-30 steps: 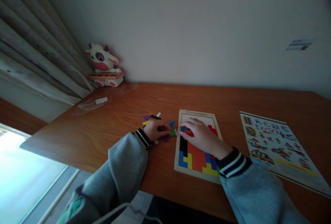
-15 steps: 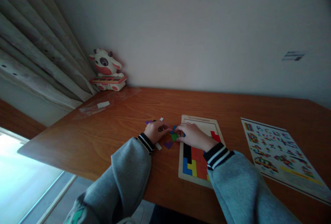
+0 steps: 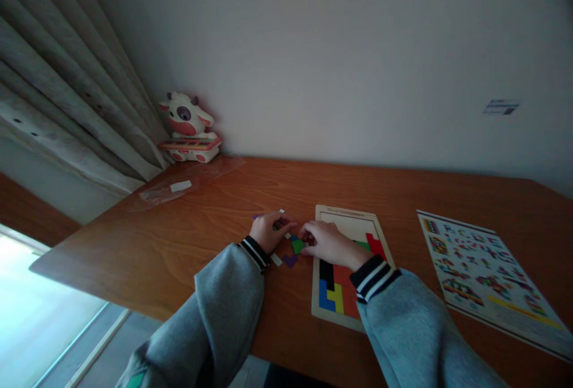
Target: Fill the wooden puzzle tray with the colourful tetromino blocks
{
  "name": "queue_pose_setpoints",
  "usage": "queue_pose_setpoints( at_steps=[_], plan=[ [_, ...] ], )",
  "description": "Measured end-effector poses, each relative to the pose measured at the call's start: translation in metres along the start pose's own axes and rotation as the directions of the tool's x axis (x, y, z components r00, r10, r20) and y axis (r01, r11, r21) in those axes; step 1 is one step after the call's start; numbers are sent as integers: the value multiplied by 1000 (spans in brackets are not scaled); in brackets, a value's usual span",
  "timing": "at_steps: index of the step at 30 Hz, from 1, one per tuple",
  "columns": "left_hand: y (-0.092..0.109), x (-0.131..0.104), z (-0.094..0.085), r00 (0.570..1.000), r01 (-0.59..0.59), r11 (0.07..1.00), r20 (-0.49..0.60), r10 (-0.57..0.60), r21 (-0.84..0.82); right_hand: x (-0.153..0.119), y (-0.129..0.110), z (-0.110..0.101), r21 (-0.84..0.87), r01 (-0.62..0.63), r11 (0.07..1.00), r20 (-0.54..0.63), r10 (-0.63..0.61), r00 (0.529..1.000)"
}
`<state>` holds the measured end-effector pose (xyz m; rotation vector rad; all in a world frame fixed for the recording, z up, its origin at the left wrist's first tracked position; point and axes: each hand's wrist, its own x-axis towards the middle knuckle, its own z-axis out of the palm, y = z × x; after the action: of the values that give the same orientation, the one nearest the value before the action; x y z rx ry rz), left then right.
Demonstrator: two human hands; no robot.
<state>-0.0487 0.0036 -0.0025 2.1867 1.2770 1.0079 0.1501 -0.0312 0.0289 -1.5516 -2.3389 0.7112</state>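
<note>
My left hand (image 3: 271,230) hovers low over a loose pile of puzzle pieces, thumb and forefinger apart, with nothing visible held. My right hand (image 3: 329,241) reaches across the wooden puzzle board (image 3: 319,311), its fingers curled but apart beside a green piece (image 3: 298,247). The thumb is close to that piece; whether it touches I cannot tell. Nearer me lie a purple piece (image 3: 290,261) and a white piece (image 3: 276,259). Part of a blue piece (image 3: 293,237) shows behind the green one. Red, yellow, blue, green and black pieces sit in the board, partly hidden by my right arm.
A printed sheet (image 3: 487,274) with coloured figures lies on the right of the brown table (image 3: 215,221). A cow-shaped toy keyboard (image 3: 190,131) stands at the back left, near clear plastic wrapping (image 3: 156,195) and a curtain (image 3: 67,77). Behind the table rises a wall (image 3: 335,65).
My right hand has shifted slightly left, and a green piece in the board now shows behind its wrist. My left hand stays near the pile. The whole view has tilted a little.
</note>
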Motion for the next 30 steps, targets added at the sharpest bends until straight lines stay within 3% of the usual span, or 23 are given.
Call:
queue_pose_setpoints(
  at_steps=[16, 19, 22, 25, 27, 30],
  plan=[
    [-7, 1, 5, 996, 21, 991, -79, -32, -132, -13, -10, 16, 155, 154, 976, -168, -127, 977],
    [-3, 1, 4, 995, 20, 987, -98, -36, -160, -23, -11, 11, 179, 198, 964, -192, -163, 968],
    [2, -2, 4, 996, 13, 978, -80, -30, -210, -38, 2, -7, 208, 233, 950, -278, -171, 945],
    [6, -4, 7, 999, 10, 968, -47, -22, -251, -51, 34, -26, 311, 270, 911, -505, -83, 859],
    [9, -2, 11, 999, 23, 958, -39, -36, -287, -56, 59, -32, 464, 231, 855, -622, 129, 772],
    [17, 7, 19, 997, 76, 918, -3, -83, -389, -61, 89, -30, 555, 176, 813, -672, 314, 671]
  ],
)
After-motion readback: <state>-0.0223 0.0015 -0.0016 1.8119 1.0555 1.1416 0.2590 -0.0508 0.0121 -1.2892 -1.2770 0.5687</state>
